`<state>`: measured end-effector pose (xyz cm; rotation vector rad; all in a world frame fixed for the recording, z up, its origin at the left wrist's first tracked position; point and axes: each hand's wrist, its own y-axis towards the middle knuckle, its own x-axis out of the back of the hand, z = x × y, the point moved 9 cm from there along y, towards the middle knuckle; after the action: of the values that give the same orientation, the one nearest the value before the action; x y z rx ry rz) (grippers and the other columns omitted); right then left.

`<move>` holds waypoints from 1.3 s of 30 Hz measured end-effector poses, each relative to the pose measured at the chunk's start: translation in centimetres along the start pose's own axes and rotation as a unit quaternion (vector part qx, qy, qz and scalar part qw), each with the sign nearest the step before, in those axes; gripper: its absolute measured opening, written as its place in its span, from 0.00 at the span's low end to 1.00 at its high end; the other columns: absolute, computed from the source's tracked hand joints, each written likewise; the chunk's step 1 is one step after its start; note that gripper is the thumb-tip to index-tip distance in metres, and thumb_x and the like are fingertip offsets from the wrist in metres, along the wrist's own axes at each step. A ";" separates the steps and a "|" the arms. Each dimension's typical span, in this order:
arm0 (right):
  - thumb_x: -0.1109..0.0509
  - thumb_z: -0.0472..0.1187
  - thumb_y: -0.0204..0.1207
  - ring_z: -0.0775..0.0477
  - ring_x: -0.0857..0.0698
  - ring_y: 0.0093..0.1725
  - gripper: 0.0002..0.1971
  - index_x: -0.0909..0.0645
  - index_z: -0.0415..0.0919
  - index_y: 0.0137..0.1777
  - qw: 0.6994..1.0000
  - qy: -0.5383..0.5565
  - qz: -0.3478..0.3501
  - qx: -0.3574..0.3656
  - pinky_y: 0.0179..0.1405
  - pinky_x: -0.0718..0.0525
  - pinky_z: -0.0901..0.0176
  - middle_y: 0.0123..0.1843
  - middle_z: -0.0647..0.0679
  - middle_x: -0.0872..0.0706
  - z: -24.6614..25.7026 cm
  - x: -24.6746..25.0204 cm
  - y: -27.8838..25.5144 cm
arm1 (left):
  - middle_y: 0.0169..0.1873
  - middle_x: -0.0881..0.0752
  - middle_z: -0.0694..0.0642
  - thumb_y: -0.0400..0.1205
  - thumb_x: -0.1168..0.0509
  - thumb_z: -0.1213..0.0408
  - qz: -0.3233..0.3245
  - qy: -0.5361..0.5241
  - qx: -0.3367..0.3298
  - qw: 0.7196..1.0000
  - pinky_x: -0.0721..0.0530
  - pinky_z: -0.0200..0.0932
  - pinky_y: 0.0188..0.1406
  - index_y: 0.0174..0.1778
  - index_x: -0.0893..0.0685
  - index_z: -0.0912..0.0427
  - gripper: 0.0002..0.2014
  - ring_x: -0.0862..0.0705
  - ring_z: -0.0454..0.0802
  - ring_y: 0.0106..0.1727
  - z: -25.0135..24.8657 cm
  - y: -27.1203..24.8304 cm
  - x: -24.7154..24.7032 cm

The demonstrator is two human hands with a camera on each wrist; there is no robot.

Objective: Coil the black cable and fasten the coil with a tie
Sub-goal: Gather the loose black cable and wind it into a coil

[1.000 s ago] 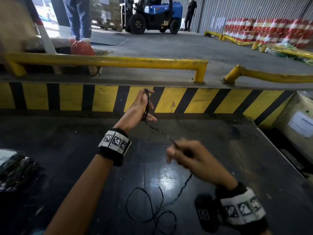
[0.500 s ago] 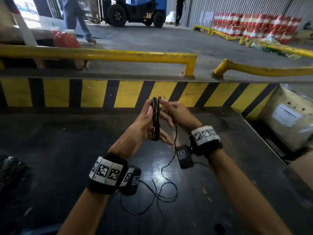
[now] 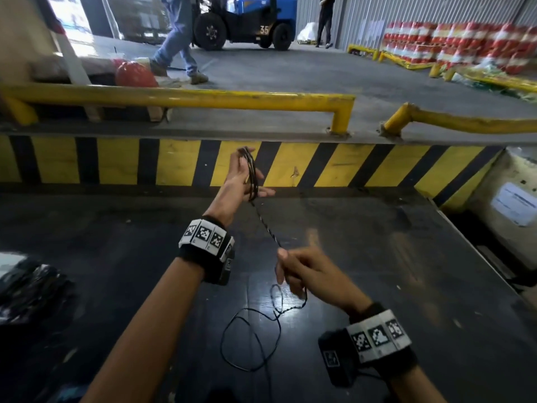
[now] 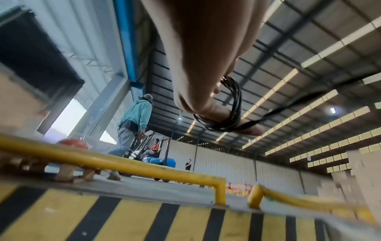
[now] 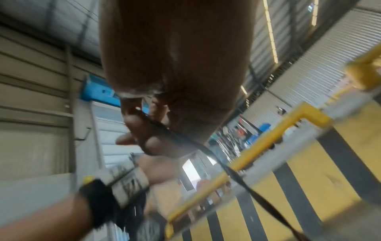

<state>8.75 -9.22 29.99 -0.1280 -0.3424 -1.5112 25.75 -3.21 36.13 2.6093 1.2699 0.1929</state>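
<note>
The black cable is partly wound into a coil that loops over the fingers and thumb of my left hand, which is raised in front of the striped kerb. In the left wrist view the coil hangs round the thumb and a hooked fingertip. One taut strand runs down from it to my right hand, which pinches it nearer to me; the right wrist view shows that cable between the fingertips. The loose remainder lies in loops on the black table. No tie is visible.
A yellow-and-black striped kerb bounds the table's far side, with yellow rails behind it. A dark wrapped bundle lies at the left edge and a box stands beyond the right edge. A person walks by a forklift.
Half a second ago my right hand was up at the coil beside the left. It has since drawn back towards me along the cable, pulling a strand taut.
</note>
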 end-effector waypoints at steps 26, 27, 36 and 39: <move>0.41 0.59 0.84 0.53 0.34 0.22 0.24 0.26 0.45 0.30 0.984 0.145 -0.061 -0.087 0.22 0.35 0.63 0.26 0.48 0.34 -7.4 -1.9 0.8 | 0.54 0.20 0.67 0.94 0.60 0.55 0.059 -0.138 -0.102 0.983 0.11 0.59 0.53 0.79 0.36 0.50 0.19 0.11 0.66 0.45 -6.7 -4.5 -1.6; 0.41 0.57 0.86 0.51 0.35 0.23 0.24 0.27 0.43 0.31 0.984 0.145 -0.052 -0.085 0.22 0.34 0.63 0.26 0.48 0.35 -7.5 -2.4 0.0 | 0.54 0.19 0.66 0.94 0.60 0.55 0.030 -0.111 -0.106 0.988 0.11 0.58 0.52 0.80 0.37 0.50 0.19 0.10 0.65 0.44 -6.6 -3.4 -0.5; 0.36 0.45 0.86 0.62 0.27 0.21 0.15 0.14 0.39 0.43 0.987 -0.132 -0.050 0.077 0.22 0.30 0.71 0.25 0.55 0.24 6.1 3.3 -1.4 | 0.54 0.18 0.64 0.93 0.53 0.54 0.120 0.131 0.017 0.984 0.08 0.58 0.47 0.76 0.33 0.46 0.16 0.09 0.61 0.42 3.0 -3.1 -2.3; 0.35 0.47 0.86 0.55 0.21 0.26 0.16 0.12 0.40 0.42 0.960 -0.237 -0.087 0.126 0.24 0.26 0.63 0.29 0.47 0.17 10.3 6.9 0.2 | 0.57 0.18 0.67 0.92 0.51 0.54 0.205 0.069 0.039 0.975 0.08 0.59 0.49 0.74 0.32 0.49 0.15 0.08 0.59 0.43 2.8 -7.8 -6.3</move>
<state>7.70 -12.78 41.84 -0.2645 -0.9466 -1.5858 16.59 -3.96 31.25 2.9447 0.7704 0.4086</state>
